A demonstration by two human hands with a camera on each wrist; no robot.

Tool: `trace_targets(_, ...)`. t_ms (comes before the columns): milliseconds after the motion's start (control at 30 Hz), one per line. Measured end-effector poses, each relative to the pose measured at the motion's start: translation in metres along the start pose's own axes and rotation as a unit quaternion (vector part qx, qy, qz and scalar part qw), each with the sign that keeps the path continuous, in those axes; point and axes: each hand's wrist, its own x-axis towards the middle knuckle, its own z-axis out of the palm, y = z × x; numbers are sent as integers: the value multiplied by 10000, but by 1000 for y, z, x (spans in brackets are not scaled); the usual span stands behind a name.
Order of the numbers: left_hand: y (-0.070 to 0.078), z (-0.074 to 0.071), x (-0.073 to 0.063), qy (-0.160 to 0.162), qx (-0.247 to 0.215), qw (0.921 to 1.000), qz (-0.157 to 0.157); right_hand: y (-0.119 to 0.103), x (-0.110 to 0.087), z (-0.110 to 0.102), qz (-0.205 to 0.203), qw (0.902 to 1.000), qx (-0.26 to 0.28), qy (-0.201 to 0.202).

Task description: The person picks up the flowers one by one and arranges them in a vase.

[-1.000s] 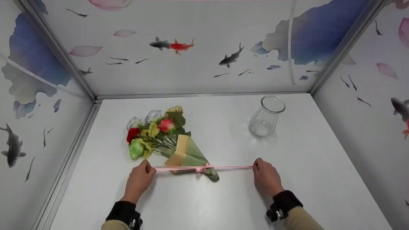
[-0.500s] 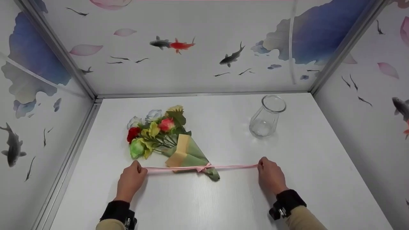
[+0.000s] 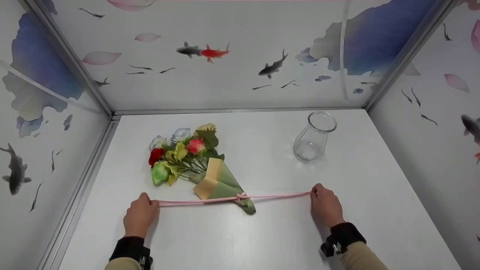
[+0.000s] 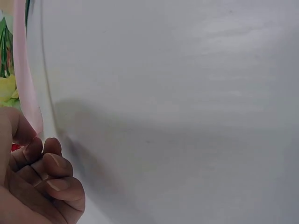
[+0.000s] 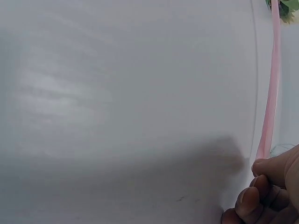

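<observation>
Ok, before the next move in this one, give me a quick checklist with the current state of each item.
1. Left hand has one end of the pink ribbon: ok, pinched between its fingers.
2. Right hand has the other end: ok, pinched too.
3. Ribbon drawn out to both sides of the wrapper: ok, nearly straight.
4. Knot near the wrapper's narrow end is tight: cannot tell, too small to judge.
5. Both hands free for anything else: not ok, each holds ribbon.
6. Glass vase out of the way: ok, standing apart, beyond the right hand.
</observation>
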Motion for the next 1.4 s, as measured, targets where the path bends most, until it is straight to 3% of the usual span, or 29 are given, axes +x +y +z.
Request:
trace_targets(200,-4,-4,0,-12,107,9997,-199,11,1,-5,160,9999,-6,-2)
trace_targets(400,-8,-5,-2,55,113,9997,-198,21,2,-10,325,9995,-11,9)
trace_targets(767,-7,-7,-1,-14,208,9994,-277,23,4,-14,408,9991,-71,29)
trace_targets(900,-2,-8,-2,-189,241,9988,-386,21,6,-14,367,9990,-70,241)
trace_targets(967,2,-7,-3,17,240,9993,-292,19,7,-14,277,9987,-58,420)
trace_targets(1033,8,-4,-5,545,251,9982,-36,15,7,-13,100,9980,-46,616)
trace_targets(1100,17,-1,-6,1290,302,9903,423,11,9,-12,-140,9967,-38,793)
trace_targets(1200,38,3,-5,2246,514,9624,1438,-2,12,-9,-619,9934,27,962)
trace_targets(1300,63,8,-6,2480,856,9352,2379,-20,15,-5,-1164,9879,105,1022)
trace_targets(1400,87,16,-10,2309,1030,9183,3045,-40,15,1,-1855,9763,235,1091)
